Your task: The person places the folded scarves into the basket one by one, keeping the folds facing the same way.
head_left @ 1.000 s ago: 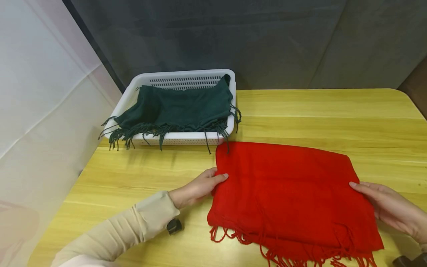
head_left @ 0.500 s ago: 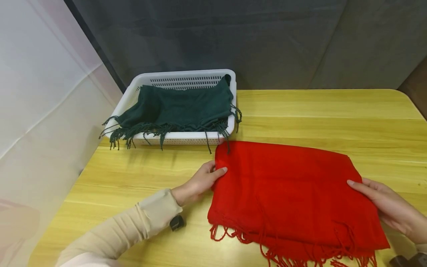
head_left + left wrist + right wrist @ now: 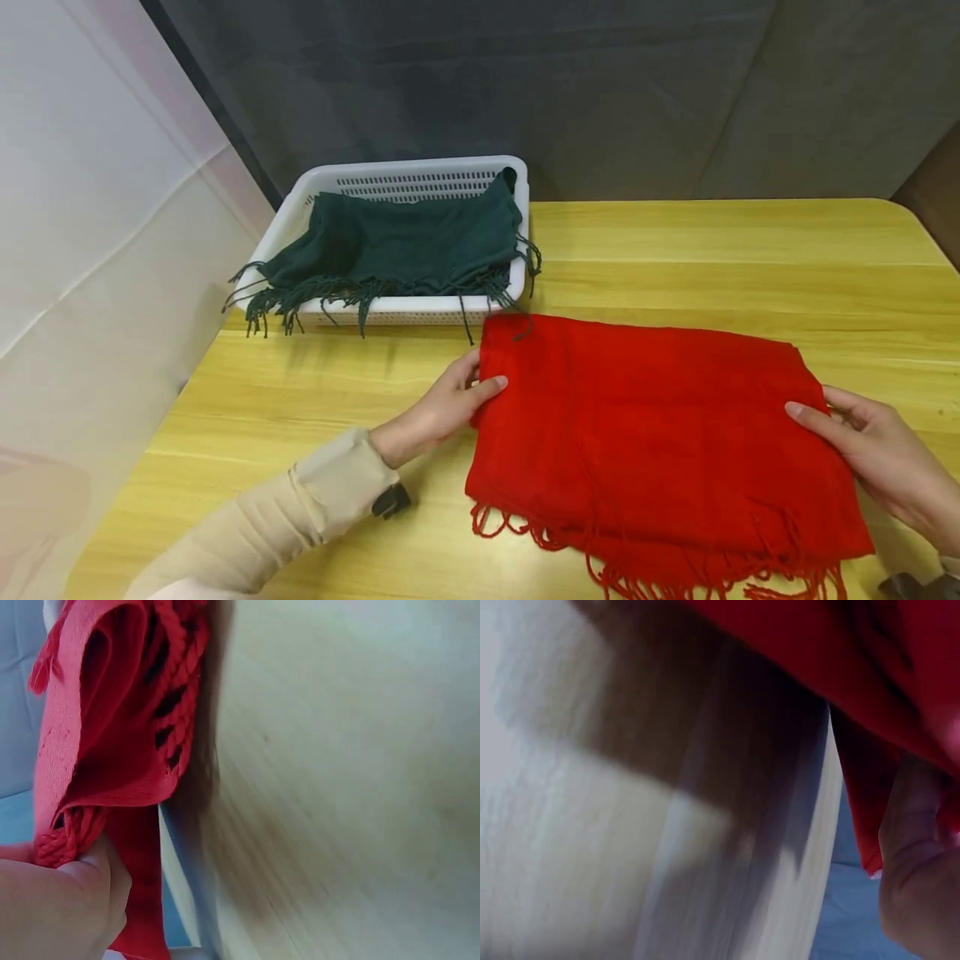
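A folded red scarf (image 3: pixel 660 433) with a fringe along its near side lies over the front right of the table. My left hand (image 3: pixel 444 405) grips its left edge, thumb on top and fingers beneath. In the left wrist view the scarf's layers (image 3: pixel 112 757) and twisted fringe show beside the left hand (image 3: pixel 71 904). At the opposite edge my right hand (image 3: pixel 877 450) holds the scarf with its thumb on top and fingers mostly under the cloth. The right wrist view shows fingers of the right hand (image 3: pixel 919 855) tucked under the red cloth, which stands off the table there.
Behind the scarf's left corner stands a white plastic basket (image 3: pixel 420 305). A dark green fringed scarf (image 3: pixel 412 242) lies in it, tassels hanging over the rim. The wooden table (image 3: pixel 720 275) ends at a dark grey curtain (image 3: pixel 570 92); a pale wall is on the left.
Both hands have moved slightly away from me along the scarf's sides. The scarf's right edge has spread a little to the right. The basket has stayed put.
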Available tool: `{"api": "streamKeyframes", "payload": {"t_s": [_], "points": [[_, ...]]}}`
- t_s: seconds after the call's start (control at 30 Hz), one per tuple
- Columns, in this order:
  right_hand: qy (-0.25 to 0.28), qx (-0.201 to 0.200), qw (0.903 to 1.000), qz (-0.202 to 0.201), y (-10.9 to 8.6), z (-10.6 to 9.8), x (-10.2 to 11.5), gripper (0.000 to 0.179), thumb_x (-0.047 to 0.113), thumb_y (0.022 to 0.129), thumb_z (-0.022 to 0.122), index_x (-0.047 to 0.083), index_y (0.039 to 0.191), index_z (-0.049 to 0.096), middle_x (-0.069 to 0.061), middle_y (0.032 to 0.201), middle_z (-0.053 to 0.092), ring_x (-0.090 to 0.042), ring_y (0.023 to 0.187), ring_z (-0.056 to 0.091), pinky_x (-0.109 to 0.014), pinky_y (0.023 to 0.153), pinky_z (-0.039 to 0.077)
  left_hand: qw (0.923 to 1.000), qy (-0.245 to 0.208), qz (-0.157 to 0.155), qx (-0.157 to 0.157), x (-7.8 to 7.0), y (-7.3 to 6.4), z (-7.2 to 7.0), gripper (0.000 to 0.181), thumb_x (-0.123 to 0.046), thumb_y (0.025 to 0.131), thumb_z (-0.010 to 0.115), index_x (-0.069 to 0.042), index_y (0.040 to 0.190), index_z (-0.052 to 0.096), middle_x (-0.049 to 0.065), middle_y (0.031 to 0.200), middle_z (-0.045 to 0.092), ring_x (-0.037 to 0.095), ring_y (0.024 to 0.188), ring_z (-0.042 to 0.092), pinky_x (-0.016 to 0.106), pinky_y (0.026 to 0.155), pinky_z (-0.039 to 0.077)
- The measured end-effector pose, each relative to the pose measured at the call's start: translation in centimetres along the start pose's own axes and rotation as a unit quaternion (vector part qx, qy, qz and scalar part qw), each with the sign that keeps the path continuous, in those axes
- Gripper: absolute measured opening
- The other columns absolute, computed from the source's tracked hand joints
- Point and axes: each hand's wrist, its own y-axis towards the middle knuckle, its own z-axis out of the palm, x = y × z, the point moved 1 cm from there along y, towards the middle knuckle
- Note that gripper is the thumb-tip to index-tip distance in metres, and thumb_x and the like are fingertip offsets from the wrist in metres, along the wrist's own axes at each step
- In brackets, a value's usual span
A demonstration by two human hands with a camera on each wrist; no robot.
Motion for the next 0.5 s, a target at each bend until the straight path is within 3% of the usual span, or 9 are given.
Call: {"api": "streamKeyframes", "payload": {"t_s": [0.23,0.37,0.5], "points": [[0.047,-0.013,0.9988,-0.001,0.3,-1.4,-1.2,0.024,0.016,0.090,0.053,0.027,0.109,0.062,0.010,0.099,0.063,-0.013,0.083,0.063,-0.036,0.064,0.051,0.9997,-0.017,0.016,0.004,-0.5,-1.4,-0.3,0.036,-0.003,0.091,0.045,0.001,0.125,0.035,0.017,0.105,0.052,0.017,0.075,0.060,0.031,0.061,0.050],[0.097,-0.024,0.9945,-0.031,0.1,-1.4,-0.9,0.027,0.009,0.090,0.050,0.024,0.108,0.064,0.007,0.097,0.064,-0.017,0.079,0.064,-0.036,0.060,0.051,0.9991,-0.033,0.024,0.010,-1.0,-2.3,-0.5,0.034,-0.005,0.091,0.046,0.003,0.123,0.036,0.012,0.099,0.053,0.015,0.070,0.059,0.027,0.057,0.049],[0.113,-0.030,0.9916,-0.055,0.0,-1.5,-1.0,0.030,0.004,0.090,0.048,0.020,0.110,0.064,0.005,0.098,0.065,-0.019,0.078,0.064,-0.036,0.059,0.051,0.9982,-0.052,0.019,0.023,-1.5,-3.2,-0.9,0.035,-0.006,0.091,0.047,0.002,0.123,0.035,0.010,0.092,0.053,0.014,0.064,0.057,0.024,0.050,0.045]]}}
